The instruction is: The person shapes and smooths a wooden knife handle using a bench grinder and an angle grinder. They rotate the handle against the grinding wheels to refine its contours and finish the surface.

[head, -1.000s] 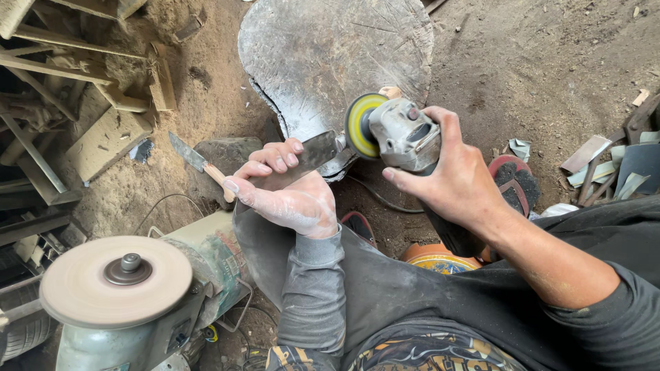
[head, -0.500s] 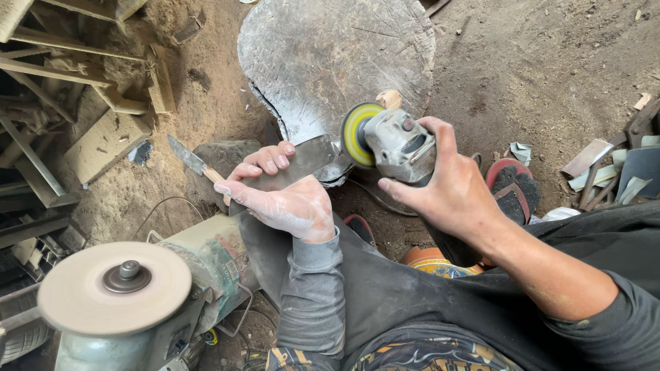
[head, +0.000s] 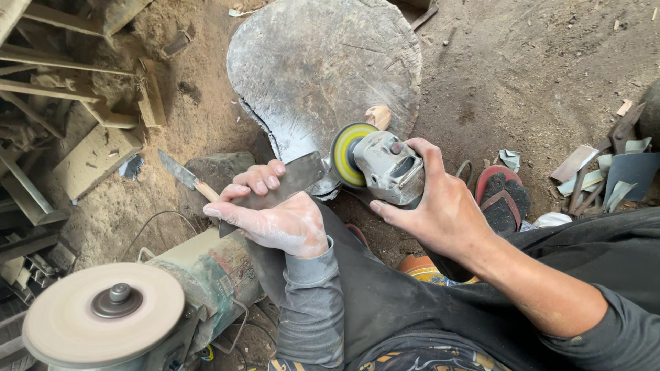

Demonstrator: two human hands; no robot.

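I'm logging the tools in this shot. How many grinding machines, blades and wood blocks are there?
Angle grinder: 1, in the right hand
Bench grinder wheel: 1
Metal blade: 1, in the left hand
Knife on the ground: 1
Wooden block: 1
Total: 5

The left hand (head: 278, 220) grips a flat metal blade (head: 282, 187). The right hand (head: 440, 209) holds an angle grinder (head: 385, 165), its yellow disc (head: 346, 155) just beside the blade's end, above a wooden stump (head: 323, 62).

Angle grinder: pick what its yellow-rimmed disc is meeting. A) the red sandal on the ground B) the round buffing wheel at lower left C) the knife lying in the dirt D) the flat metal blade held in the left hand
D: the angle grinder in the right hand has its disc at the end of the flat metal blade gripped by the left hand, over the wooden stump.
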